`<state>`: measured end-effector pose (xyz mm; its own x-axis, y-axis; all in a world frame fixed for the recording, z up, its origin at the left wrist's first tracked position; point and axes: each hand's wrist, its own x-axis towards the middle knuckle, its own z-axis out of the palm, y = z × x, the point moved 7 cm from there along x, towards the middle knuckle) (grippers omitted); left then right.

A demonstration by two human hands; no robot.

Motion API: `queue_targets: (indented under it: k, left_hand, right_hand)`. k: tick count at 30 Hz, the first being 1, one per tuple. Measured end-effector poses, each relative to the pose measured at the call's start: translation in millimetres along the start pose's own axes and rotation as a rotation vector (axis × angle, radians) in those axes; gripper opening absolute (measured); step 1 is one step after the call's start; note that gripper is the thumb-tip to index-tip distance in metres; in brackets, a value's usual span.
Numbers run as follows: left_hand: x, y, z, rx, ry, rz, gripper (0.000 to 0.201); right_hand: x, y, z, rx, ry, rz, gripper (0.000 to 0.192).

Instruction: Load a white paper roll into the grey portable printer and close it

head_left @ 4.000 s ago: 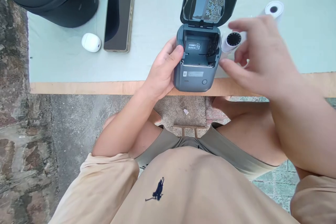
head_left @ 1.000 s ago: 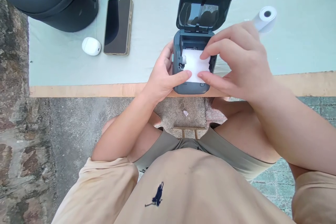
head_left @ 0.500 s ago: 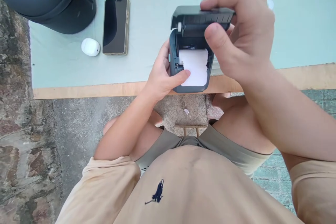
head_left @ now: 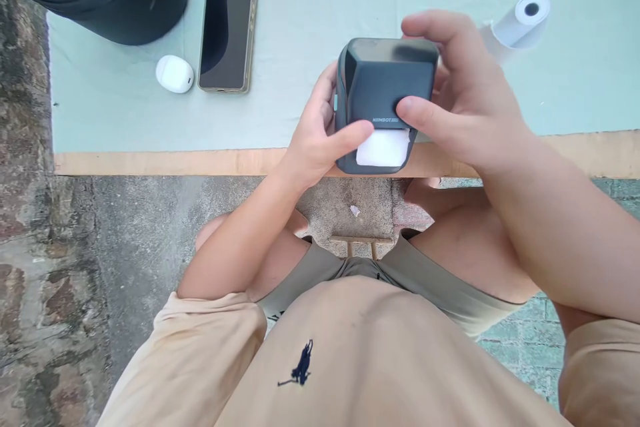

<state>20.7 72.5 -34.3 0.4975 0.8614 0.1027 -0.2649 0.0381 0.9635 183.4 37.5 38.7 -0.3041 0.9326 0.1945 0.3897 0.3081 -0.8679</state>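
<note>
A dark grey label printer (head_left: 385, 83) is held up at the table's front edge, its lid down. White label paper (head_left: 383, 148) sticks out below the lid over the printer's front. My left hand (head_left: 325, 133) is closed around the printer's left side, thumb at the paper's upper corner. Gripping the right side, my right hand (head_left: 465, 80) has its thumb on the lid; its other fingers are partly hidden behind the printer. Beyond that hand a white paper roll (head_left: 520, 23) rests on the table, a strip unrolled from it.
A phone (head_left: 227, 33) in a case lies on the cloth-covered table (head_left: 300, 0), a small white oval case (head_left: 175, 74) to its left. At the far left stands a black zippered bag (head_left: 100, 0). The table's wooden front edge (head_left: 175, 162) runs above my legs.
The printer's lid has swung down from raised to closed, covering the paper roll inside. My right hand came down with it. The white roll on the table is now in sight.
</note>
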Motion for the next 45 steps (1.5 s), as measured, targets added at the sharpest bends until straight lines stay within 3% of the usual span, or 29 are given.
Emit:
queue_targets:
  k: [4,9,13,17,22,25,29,32,36,40,42,45]
  left_hand:
    - [-3,7,3.4,-0.050,0.051,-0.037,0.088]
    - [-6,18,8.3,-0.020,0.084,-0.068,0.081]
    - [-8,22,10.8,-0.028,0.106,-0.072,0.078]
    - [-9,25,12.7,-0.110,0.132,-0.069,0.054]
    - [-9,28,13.5,-0.118,0.183,-0.090,0.037]
    - [-11,31,14.7,-0.104,0.223,-0.105,0.035]
    - [-14,33,14.2,-0.041,0.283,-0.130,0.033]
    - [-14,30,11.0,-0.030,0.297,-0.141,0.034]
    - [-8,25,7.0,-0.058,0.255,-0.113,0.039]
    - [-5,20,8.4,-0.055,0.184,-0.140,0.061]
    - [-6,20,9.1,-0.031,0.156,-0.109,0.069]
    - [-7,19,8.0,-0.012,0.146,-0.092,0.070]
  right_hand:
    - [1,6,4,0.110,-0.078,0.015,0.067]
    - [2,1,3,0.146,-0.053,-0.019,0.061]
    - [2,0,3,0.139,-0.046,0.018,0.068]
    - [3,1,-3,0.122,-0.019,0.091,0.070]
    - [3,-5,-13,0.085,0.050,-0.001,0.061]
    - [2,0,-8,0.095,-0.035,-0.020,0.063]
    - [-2,5,-2,0.023,-0.159,-0.074,0.081]
    - [-3,-1,-4,-0.056,-0.168,-0.115,0.088]
    - [0,-20,-15,-0.204,-0.052,-0.081,0.075]
    - [7,-42,-33,-0.387,0.265,-0.009,0.048]
    - [11,-42,-38,-0.345,0.405,0.081,0.040]
    - [17,-35,-39,-0.243,0.542,0.168,0.042]
